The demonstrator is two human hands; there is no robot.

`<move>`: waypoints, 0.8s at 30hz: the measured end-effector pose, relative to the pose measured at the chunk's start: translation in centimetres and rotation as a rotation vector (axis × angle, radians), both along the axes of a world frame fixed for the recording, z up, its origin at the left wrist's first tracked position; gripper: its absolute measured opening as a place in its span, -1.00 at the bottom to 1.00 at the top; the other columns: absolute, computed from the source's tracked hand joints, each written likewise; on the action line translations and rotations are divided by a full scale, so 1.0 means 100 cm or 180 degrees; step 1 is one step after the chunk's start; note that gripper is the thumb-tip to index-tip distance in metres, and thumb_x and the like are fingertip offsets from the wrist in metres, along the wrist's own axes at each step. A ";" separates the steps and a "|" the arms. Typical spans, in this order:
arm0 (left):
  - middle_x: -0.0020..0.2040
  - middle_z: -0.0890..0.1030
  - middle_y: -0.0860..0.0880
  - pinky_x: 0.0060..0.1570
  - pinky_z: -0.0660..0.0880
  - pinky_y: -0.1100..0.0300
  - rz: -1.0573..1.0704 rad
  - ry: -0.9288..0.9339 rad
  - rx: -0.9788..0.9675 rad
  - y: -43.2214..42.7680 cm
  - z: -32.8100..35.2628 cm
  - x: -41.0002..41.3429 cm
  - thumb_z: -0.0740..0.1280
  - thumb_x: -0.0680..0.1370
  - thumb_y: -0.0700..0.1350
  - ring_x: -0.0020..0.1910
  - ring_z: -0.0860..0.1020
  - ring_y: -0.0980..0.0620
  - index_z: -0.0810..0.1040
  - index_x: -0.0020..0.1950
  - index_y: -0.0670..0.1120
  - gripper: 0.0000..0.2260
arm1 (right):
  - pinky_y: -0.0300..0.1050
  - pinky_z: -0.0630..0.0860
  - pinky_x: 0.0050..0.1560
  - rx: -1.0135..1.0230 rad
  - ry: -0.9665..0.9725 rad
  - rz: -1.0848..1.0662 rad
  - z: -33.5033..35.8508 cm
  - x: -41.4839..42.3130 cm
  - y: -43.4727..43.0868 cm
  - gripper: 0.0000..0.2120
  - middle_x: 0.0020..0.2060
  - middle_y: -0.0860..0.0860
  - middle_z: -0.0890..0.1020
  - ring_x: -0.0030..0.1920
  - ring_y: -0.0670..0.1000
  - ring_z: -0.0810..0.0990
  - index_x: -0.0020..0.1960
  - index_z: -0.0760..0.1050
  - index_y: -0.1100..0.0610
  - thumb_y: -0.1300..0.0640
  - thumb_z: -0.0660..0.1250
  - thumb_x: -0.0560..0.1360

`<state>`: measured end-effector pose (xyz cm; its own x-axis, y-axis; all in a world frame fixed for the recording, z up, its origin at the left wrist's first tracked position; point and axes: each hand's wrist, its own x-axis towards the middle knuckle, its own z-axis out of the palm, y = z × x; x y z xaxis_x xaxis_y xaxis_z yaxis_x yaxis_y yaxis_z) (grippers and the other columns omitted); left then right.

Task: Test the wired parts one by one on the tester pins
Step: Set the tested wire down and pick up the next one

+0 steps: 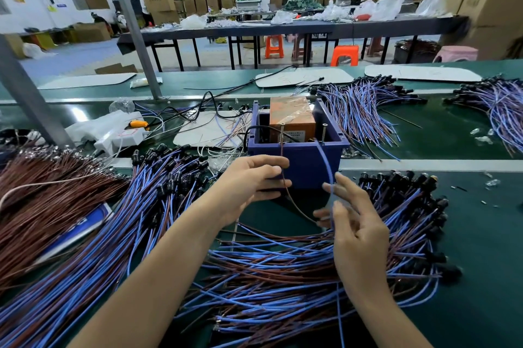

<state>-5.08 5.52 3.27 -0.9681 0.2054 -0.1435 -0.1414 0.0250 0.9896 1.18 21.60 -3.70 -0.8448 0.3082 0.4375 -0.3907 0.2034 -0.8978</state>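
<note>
Leads, brown and blue, arc up to tester pins.

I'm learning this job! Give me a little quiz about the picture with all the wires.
1. Pick one: the box that holds the two tester pins is A) red, B) purple, C) yellow.
2. Fill in the gap: the right hand holds a ___ wire that runs up to one pin.
3. True or false: the left hand holds nothing.

Key
1. B, purple.
2. Blue: the blue wire curves up from the fingers to the right-side pin.
3. False: it pinches the brown wire, which reaches up to the other pin.
</note>
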 end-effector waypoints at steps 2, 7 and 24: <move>0.09 0.67 -0.06 0.06 0.55 0.14 -0.0085 0.0237 -0.0295 -0.007 0.007 0.000 0.17 0.58 -0.35 0.05 0.65 0.01 0.65 -0.01 -0.13 -0.73 | -0.33 0.51 -0.28 0.0308 -0.0094 0.0336 -0.002 -0.001 0.000 -0.53 0.09 -0.29 0.60 -0.28 -0.16 0.59 0.41 0.28 -0.17 0.23 0.19 0.60; -0.08 0.70 -0.11 -0.01 0.59 0.24 -0.0137 0.0657 -0.0571 -0.037 0.025 -0.001 0.14 0.49 -0.46 -0.09 0.68 0.01 0.61 -0.40 -0.11 -0.58 | -0.17 0.51 0.05 0.1498 -0.0533 0.0974 -0.007 -0.005 -0.003 -0.68 -0.04 -0.21 0.60 -0.03 -0.22 0.57 0.31 0.50 -0.01 0.07 0.30 0.56; 0.12 0.58 -0.08 0.07 0.50 0.09 0.0363 0.0657 -0.4339 -0.070 -0.025 -0.032 0.33 0.49 -0.24 0.06 0.56 -0.10 0.53 0.13 0.03 -0.74 | -0.31 0.38 0.14 0.1956 -0.0544 0.1377 -0.004 -0.001 -0.004 -0.50 0.00 -0.27 0.58 0.11 -0.26 0.46 0.14 0.61 -0.10 -0.37 0.16 0.41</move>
<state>-8.25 -1.48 0.72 -0.9980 -0.0609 -0.0184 -0.0633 0.9786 0.1960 1.08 21.24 -4.14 -0.9060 -0.3210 0.2759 -0.4151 0.5459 -0.7278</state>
